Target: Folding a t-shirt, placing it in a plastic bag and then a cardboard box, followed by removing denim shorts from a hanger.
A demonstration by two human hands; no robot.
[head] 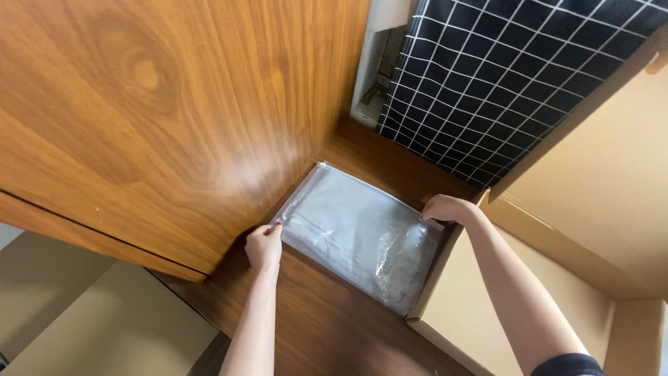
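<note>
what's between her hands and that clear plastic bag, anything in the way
Nothing visible. The left hand already grips the clear plastic bag at its left edge, and the right hand holds its far right corner beside the cardboard box.

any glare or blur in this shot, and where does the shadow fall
Head view: glare streaks the clear plastic bag near the right hand; a soft sheen on the wooden panel; shadow under that panel by the left hand; wide-angle lines bend; focus is sharp.
</note>
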